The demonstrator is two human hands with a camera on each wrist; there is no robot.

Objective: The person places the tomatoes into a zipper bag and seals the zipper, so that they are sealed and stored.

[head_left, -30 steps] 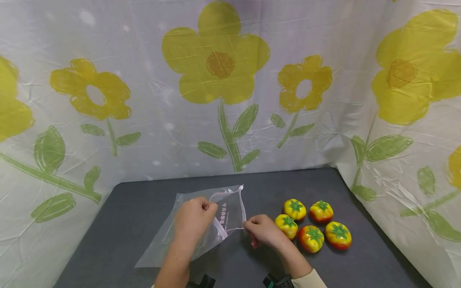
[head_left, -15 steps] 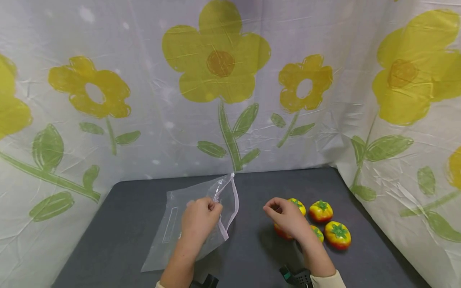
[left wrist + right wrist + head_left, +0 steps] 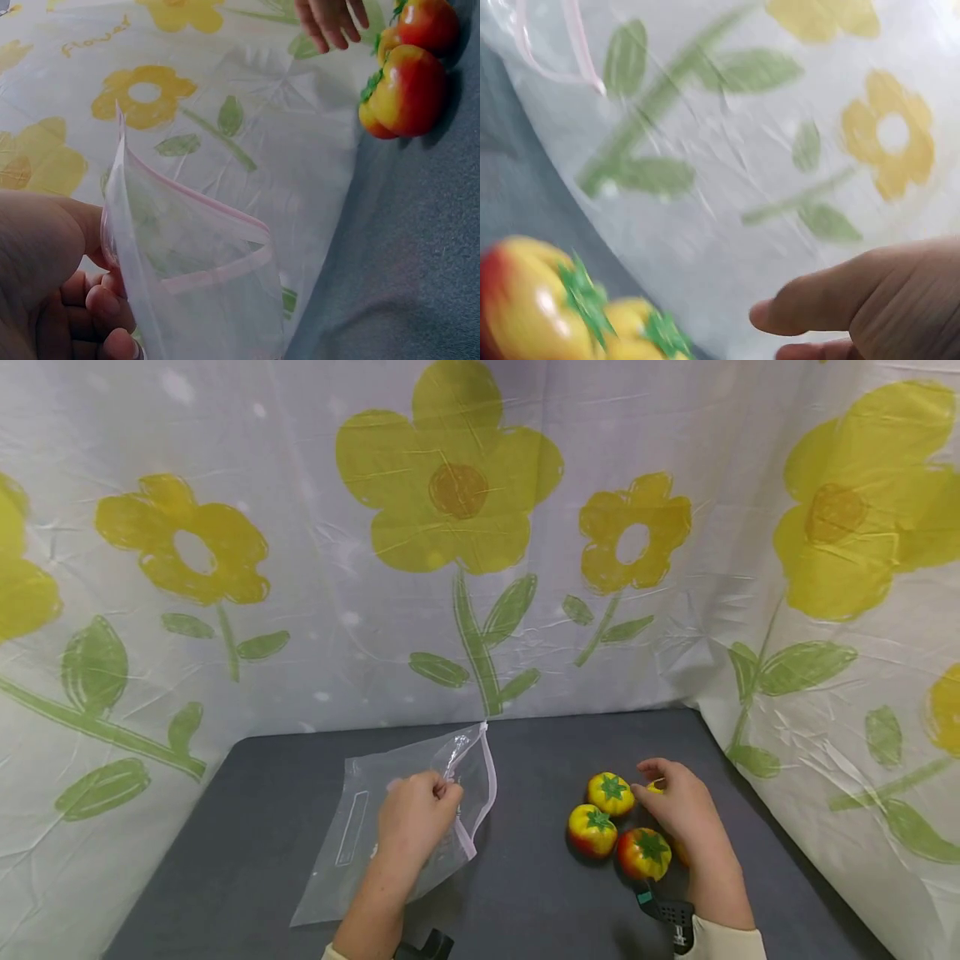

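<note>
Tabletop (image 3: 540, 893), flowered curtain (image 3: 322, 527) behind. Left hand (image 3: 412, 817) pinches clear bag (image 3: 348, 852), mouth gaping. Three tomatoes (image 3: 592, 832) sit left of right hand (image 3: 684, 810); its loose, spread fingers mostly hide others, contact unclear.

A bare stretch of dark grey tabletop (image 3: 528, 802) separates the clear plastic bag (image 3: 352, 831), its pink-edged mouth agape, from three glossy, round yellow-and-red fruits (image 3: 591, 837). Low down, these stand between bag and right hand (image 3: 684, 810); above them is free air.
</note>
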